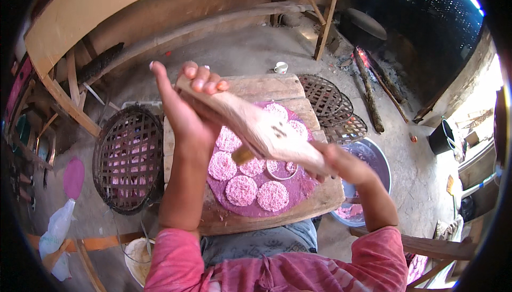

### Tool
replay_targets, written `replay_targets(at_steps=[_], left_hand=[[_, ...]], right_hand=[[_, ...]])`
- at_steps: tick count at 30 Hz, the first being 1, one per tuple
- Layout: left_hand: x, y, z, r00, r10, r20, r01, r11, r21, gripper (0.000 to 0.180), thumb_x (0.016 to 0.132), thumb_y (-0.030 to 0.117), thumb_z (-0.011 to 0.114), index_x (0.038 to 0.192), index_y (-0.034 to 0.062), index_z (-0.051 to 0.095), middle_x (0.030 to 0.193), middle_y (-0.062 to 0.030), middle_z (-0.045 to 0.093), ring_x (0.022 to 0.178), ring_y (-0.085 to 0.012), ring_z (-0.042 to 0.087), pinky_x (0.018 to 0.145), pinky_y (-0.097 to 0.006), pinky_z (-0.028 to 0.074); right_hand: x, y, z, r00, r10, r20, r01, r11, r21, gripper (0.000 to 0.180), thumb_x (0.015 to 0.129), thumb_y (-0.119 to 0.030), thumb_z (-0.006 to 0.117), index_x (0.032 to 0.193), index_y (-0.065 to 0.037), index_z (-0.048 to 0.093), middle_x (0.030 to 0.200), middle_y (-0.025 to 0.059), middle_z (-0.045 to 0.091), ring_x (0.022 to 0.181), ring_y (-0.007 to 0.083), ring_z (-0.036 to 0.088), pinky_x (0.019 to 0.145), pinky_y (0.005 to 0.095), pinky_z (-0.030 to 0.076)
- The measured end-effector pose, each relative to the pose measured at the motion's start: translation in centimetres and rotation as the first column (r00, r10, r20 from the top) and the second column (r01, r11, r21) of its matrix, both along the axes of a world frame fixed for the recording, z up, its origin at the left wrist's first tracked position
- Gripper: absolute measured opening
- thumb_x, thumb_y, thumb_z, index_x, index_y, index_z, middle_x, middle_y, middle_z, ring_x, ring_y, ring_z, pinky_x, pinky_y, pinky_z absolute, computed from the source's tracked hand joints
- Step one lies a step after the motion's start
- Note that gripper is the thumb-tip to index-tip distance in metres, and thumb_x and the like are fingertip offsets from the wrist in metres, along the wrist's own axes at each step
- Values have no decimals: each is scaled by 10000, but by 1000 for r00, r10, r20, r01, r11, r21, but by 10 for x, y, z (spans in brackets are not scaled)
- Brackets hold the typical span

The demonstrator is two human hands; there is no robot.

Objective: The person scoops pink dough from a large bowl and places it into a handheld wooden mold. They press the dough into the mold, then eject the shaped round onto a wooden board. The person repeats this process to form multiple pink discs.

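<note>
A pale wooden hand press (269, 132) with a brass-coloured cylinder (243, 155) under it is held slantwise above the table. My left hand (192, 105) is closed on its upper left end, fingers curled over the wood and thumb sticking up. Around the lower right end, my right hand (344, 161) is closed too, slightly blurred. Beneath the press lies a round purple mat (250, 199) with several flat discs of pink noodle-like strands, such as the noodle disc (273, 196) at the near edge. One ring (281, 170) rests among them, partly filled with strands.
The mat lies on a low wooden table (213, 225). A woven tray (129, 159) with pink pieces stands left; more woven trays (325, 100) lie at the far right. Beyond the right edge sits a basin (381, 164). A white cup (281, 67) and a wood fire (362, 57) are farther back.
</note>
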State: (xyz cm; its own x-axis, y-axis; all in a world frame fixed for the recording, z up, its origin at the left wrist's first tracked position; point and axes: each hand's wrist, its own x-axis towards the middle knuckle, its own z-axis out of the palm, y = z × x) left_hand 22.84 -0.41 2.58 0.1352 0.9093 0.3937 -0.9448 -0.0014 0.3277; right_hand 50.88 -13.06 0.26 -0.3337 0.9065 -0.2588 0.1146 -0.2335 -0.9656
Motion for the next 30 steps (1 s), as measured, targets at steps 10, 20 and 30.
replay_targets(at_steps=[10, 20, 30], left_hand=[[-39, -117, -113, 194, -35, -980, 434, 899, 53, 569, 832, 291, 739, 1295, 31, 537, 1260, -164, 575, 1166, -259, 550, 958, -367, 455], [28, -114, -85, -281, 804, -524, 633, 565, 528, 370, 897, 302, 612, 1144, 29, 581, 1013, -152, 628, 881, -256, 624, 790, -346, 517], [17, -66, -18, 208, 871, -445, 845, 69, 530, 280, 928, 208, 559, 1190, 111, 567, 968, -95, 617, 859, -175, 613, 730, -315, 517]], right_hand=[[-39, -19, -24, 862, 191, 469, -443, 732, 517, 408, 996, -382, 509, 943, -1, 645, 639, 176, 580, 558, 277, 582, 533, 410, 432], [-62, 49, -20, 876, 145, 460, -455, 566, 687, 532, 1016, -450, 341, 1057, -4, 627, 852, 218, 617, 812, 350, 616, 782, 427, 476], [-115, -9, 98, 852, 214, 478, -520, 252, 816, 395, 905, -129, 614, 1237, -26, 425, 1076, 233, 576, 792, 346, 668, 641, 443, 535]])
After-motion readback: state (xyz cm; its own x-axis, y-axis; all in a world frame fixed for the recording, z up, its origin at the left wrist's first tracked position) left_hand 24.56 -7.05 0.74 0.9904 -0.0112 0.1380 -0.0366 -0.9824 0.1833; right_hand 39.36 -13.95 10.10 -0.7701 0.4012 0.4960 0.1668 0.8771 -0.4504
